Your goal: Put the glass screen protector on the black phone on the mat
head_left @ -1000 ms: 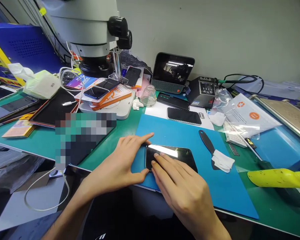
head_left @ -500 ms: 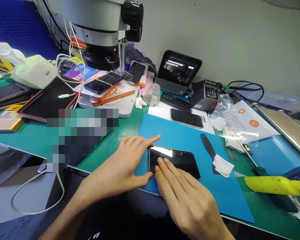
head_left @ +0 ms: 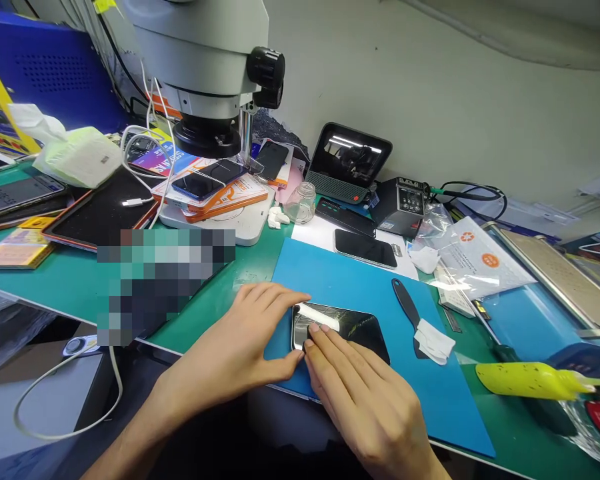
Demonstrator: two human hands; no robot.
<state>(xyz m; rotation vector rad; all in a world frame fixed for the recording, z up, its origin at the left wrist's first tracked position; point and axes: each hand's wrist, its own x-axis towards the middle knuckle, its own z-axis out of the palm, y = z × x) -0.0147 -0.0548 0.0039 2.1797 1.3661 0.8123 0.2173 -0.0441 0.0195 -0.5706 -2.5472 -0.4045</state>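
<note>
My left hand (head_left: 240, 340) bracketed the glossy black phone's (head_left: 353, 327) near end, open; my right hand's flat fingers (head_left: 325, 340) pressed it, long axis running rightward.

Bright even light, phone (head_left: 343, 330) glare, edge distortion.

A pixelated patch (head_left: 165, 280) blots out part of the green mat; the right hand (head_left: 365, 393) covers the phone's (head_left: 350, 327) near edge
</note>
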